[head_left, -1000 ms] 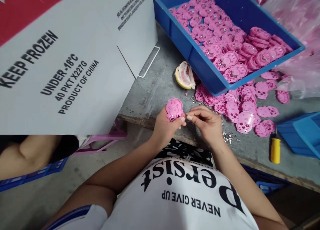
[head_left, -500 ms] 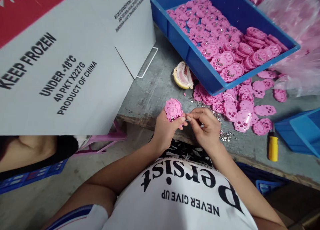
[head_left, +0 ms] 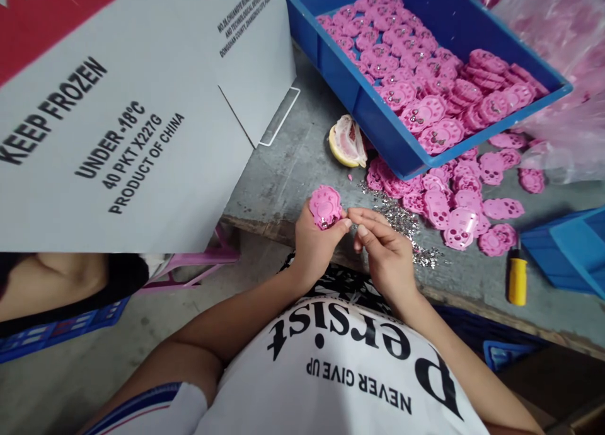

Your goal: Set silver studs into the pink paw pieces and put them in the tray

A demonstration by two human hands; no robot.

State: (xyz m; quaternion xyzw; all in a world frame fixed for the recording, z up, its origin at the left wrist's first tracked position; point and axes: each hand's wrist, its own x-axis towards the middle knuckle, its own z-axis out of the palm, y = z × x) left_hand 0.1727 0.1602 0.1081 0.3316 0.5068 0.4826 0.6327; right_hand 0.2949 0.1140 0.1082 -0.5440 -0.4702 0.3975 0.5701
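Observation:
My left hand (head_left: 314, 243) is closed around a pink plastic piece (head_left: 326, 202) with a scalloped outline; small shiny metal bits show near its lower edge. Close beside it, my right hand (head_left: 385, 246) has its thumb and forefinger drawn together near the left thumb tip. Whatever lies between those right fingers is too small to make out. Just beyond the right hand, many small metal parts (head_left: 401, 219) are scattered on the grey tabletop (head_left: 293, 164). Loose pink plastic pieces (head_left: 460, 227) are heaped right of them.
A blue tray (head_left: 401, 164) holds many pink pieces fitted with metal bits. Half a peeled citrus fruit (head_left: 347, 144) sits beside it. A white carton (head_left: 189, 139) stands left. On the right are a yellow-handled tool (head_left: 517, 280), a blue bin (head_left: 567, 246) and clear plastic bags (head_left: 562, 107).
The pink piece has tilted slightly in my left hand. My right hand has shifted slightly downward, its forefinger straighter and its thumb a little lower. The camera view has moved slightly.

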